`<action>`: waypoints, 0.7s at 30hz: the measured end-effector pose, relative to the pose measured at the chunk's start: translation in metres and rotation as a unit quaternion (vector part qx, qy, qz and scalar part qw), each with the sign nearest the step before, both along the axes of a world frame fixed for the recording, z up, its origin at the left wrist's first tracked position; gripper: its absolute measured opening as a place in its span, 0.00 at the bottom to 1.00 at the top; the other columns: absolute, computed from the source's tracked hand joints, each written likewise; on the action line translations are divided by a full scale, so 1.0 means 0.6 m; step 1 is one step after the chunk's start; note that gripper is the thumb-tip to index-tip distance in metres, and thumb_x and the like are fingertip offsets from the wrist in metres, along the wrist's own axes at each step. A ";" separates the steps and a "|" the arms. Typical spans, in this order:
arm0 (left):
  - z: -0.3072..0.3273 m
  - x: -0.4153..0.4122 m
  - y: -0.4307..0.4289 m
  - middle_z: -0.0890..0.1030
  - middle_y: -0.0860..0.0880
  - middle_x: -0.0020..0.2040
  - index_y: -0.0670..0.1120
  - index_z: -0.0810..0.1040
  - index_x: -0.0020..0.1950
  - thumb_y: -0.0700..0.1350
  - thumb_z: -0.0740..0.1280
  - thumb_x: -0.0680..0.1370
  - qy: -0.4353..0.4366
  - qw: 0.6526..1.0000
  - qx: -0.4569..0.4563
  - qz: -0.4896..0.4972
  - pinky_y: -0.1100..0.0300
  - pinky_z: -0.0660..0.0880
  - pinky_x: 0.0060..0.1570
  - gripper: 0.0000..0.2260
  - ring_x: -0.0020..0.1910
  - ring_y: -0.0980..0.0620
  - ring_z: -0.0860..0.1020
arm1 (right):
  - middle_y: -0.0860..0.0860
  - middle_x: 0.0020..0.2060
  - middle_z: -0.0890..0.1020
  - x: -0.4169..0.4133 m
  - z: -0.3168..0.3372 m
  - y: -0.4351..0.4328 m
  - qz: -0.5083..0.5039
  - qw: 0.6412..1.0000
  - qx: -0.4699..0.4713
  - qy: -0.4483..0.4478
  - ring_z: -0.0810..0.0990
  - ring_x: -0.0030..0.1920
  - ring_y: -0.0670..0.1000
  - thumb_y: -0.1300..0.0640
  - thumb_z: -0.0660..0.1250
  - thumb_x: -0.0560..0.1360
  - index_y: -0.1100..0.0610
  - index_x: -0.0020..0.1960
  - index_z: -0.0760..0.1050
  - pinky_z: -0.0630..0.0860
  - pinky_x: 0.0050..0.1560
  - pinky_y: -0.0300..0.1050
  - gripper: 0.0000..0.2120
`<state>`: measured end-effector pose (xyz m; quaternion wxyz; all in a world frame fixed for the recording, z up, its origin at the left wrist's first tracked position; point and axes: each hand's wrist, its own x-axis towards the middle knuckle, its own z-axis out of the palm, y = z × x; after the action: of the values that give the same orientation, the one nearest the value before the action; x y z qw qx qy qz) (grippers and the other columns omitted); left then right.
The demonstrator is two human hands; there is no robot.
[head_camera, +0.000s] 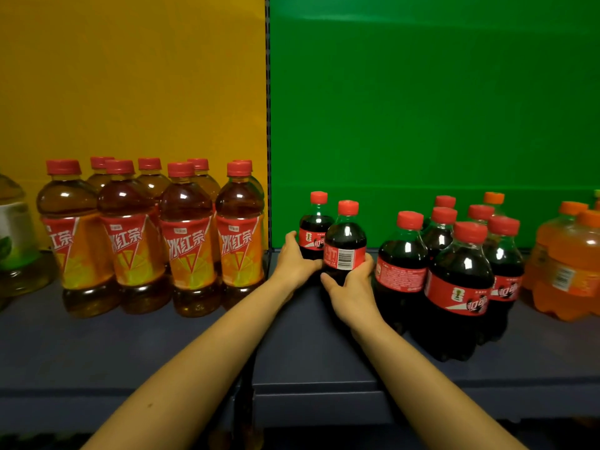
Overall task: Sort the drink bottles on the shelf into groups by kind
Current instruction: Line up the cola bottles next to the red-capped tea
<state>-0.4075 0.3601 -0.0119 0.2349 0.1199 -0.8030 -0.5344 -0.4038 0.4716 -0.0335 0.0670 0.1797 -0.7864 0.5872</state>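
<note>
Two small cola bottles stand apart from the others near the middle of the shelf. My left hand (293,259) grips the rear cola bottle (314,227) low on its left side. The front cola bottle (345,241), barcode facing me, is held at its base by my right hand (352,287). A cluster of several cola bottles (454,274) stands to the right. Several iced tea bottles (186,241) with red caps and orange labels fill the left bay. Orange soda bottles (568,261) sit at the far right.
A large pale-green bottle (14,235) stands at the far left edge. A vertical post (268,125) divides the yellow-backed bay from the green-backed one. The dark blue shelf board (308,362) shows bare in front of the bottles, down to its front lip.
</note>
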 end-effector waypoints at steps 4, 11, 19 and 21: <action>-0.015 -0.008 0.008 0.75 0.42 0.62 0.41 0.67 0.64 0.40 0.74 0.69 0.040 0.998 -0.016 0.045 0.58 0.68 0.59 0.27 0.62 0.46 0.73 | 0.60 0.71 0.61 -0.010 -0.001 -0.009 -0.024 1.000 -0.014 -0.001 0.61 0.71 0.58 0.59 0.68 0.73 0.61 0.74 0.45 0.61 0.71 0.54 0.40; -0.029 -0.001 -0.003 0.72 0.42 0.63 0.39 0.64 0.65 0.42 0.73 0.71 0.062 0.993 -0.074 0.062 0.61 0.65 0.57 0.28 0.64 0.46 0.70 | 0.61 0.65 0.69 -0.028 0.015 -0.018 -0.055 0.992 -0.093 -0.065 0.69 0.67 0.59 0.61 0.73 0.69 0.64 0.66 0.58 0.64 0.69 0.53 0.33; -0.029 -0.001 -0.015 0.71 0.41 0.66 0.39 0.59 0.68 0.40 0.71 0.72 0.065 0.993 -0.058 0.083 0.63 0.65 0.57 0.30 0.65 0.45 0.70 | 0.55 0.58 0.71 -0.042 0.016 -0.026 -0.031 0.989 -0.124 -0.081 0.71 0.61 0.55 0.64 0.67 0.71 0.60 0.68 0.55 0.66 0.66 0.49 0.31; -0.029 0.000 -0.016 0.72 0.40 0.65 0.38 0.60 0.67 0.39 0.71 0.72 0.067 0.992 -0.060 0.084 0.63 0.66 0.57 0.29 0.65 0.45 0.71 | 0.58 0.63 0.70 -0.043 0.014 -0.028 -0.025 0.992 -0.100 -0.067 0.71 0.64 0.58 0.65 0.68 0.70 0.60 0.69 0.54 0.67 0.67 0.54 0.33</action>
<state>-0.4078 0.3505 -0.0292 0.3393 0.1367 -0.8033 -0.4699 -0.4295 0.4545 -0.0250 0.0469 0.1124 -0.7307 0.6718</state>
